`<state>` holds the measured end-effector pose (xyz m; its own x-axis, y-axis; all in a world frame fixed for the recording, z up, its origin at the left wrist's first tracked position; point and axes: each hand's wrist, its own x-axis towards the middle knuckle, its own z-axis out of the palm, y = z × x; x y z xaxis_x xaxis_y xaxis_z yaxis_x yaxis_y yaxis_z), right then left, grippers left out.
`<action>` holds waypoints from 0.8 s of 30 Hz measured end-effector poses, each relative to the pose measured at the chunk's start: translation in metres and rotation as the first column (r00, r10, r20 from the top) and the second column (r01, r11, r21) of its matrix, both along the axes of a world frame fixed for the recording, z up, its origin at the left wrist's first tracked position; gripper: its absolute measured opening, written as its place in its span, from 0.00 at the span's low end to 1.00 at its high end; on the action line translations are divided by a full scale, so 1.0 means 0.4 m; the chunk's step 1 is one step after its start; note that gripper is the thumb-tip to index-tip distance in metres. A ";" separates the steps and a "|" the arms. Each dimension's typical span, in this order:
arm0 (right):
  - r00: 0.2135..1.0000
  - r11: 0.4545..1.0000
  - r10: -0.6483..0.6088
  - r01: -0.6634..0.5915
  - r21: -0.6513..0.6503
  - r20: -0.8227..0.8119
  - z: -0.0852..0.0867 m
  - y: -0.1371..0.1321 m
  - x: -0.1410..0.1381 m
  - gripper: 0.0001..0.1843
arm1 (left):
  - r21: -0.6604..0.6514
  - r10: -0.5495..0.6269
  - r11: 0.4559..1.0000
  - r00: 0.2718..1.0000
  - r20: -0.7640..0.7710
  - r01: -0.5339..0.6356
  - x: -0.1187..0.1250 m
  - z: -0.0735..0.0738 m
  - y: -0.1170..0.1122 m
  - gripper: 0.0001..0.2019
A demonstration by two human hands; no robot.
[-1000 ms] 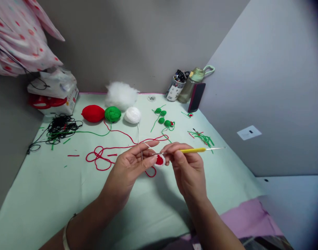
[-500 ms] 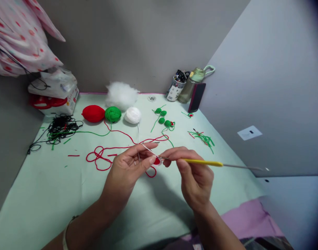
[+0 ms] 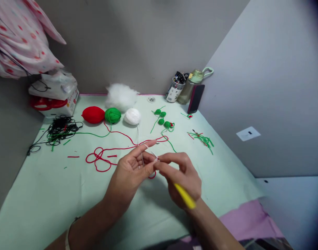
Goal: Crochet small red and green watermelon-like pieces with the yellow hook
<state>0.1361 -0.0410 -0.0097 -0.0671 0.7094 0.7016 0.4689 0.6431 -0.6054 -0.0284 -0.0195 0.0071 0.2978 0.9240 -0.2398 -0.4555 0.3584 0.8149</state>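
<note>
Nearest the camera, well to the near side of the white yarn ball (image 3: 132,116) and to its right, the yellow-handled hook (image 3: 185,196) slants back across the right hand (image 3: 183,175), which grasps it. Straight to the near side of the ball, the left hand (image 3: 132,168) pinches a small yarn piece (image 3: 157,159) where both hands' fingertips meet, near side and right of the ball; fingers hide most of it, so its stitches cannot be read. A white strand (image 3: 138,133) leads from the ball to the left forefinger. Good stitching here likely wants even tension over that finger, a pinch close to the hook, and yarn caught without splitting. Red yarn loops (image 3: 98,158) lie nearer than the ball and left of it, best kept off the strand. Green pieces (image 3: 161,121) lie right of the ball, stuffing (image 3: 121,95) just behind it.
</note>
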 end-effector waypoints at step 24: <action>0.867 0.941 0.117 -0.253 -0.226 -0.485 0.034 0.015 -0.005 0.09 | -0.097 -0.158 0.981 0.983 0.094 0.167 -0.023 0.030 0.008 0.31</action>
